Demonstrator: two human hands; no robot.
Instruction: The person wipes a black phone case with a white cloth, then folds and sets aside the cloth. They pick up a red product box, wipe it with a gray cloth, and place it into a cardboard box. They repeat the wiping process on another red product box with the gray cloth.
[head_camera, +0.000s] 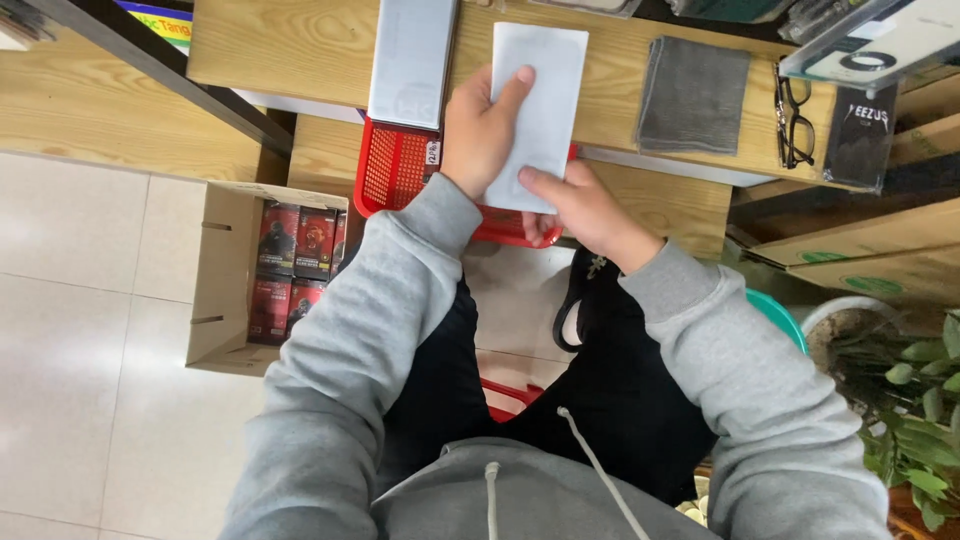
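Observation:
A white flat rectangular packet (545, 100) is held upright over the wooden table edge by both hands. My left hand (482, 130) grips its left side, thumb lying across the front. My right hand (585, 210) pinches its lower edge from below. Under the hands sits a red perforated plastic basket (395, 165). A second white flat box (412, 60) lies on the table just left of the packet, over the basket's rim. Both sleeves are grey.
A grey folded cloth (692, 95), black-framed glasses (793, 115) and a black pouch (860, 135) lie on the wooden table (280, 45) to the right. An open cardboard box (225, 280) of dark packages stands on the tiled floor at left. A potted plant (910, 400) is lower right.

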